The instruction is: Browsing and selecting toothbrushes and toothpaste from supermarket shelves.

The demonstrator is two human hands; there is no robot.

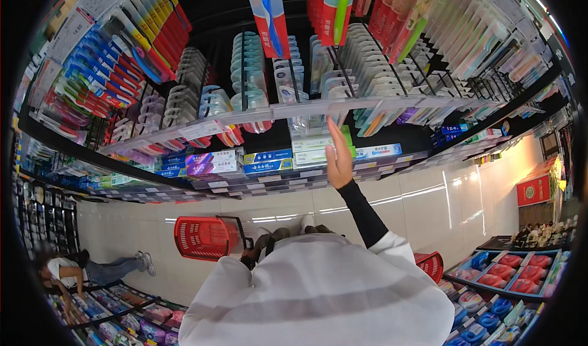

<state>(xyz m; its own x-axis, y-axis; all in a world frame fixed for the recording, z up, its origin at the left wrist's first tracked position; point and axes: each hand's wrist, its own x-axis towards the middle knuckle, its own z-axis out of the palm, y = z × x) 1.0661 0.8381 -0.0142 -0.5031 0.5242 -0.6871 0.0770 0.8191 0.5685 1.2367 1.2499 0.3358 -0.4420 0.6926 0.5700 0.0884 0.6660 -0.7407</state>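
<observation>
My right hand [340, 157] reaches up in front of a shelf with its fingers extended and nothing in it. Behind the fingers are white-and-green toothpaste boxes [312, 149] and a clear plastic shelf-edge strip [321, 107]; whether the fingertips touch anything is unclear. Low at my left side, my left hand [248, 257] is at the black handle [242, 231] of a red shopping basket [202, 237] and seems closed on it. My sleeve partly covers that hand. Packaged toothbrushes [340, 12] hang on hooks above the right hand.
A person [82, 272] in a white top leans over a shelf at the left. Another red basket [429, 265] shows beside my right side. Red and blue bottles [500, 270] fill shelves behind me at the right. Shiny floor tiles [413, 203] run along the aisle.
</observation>
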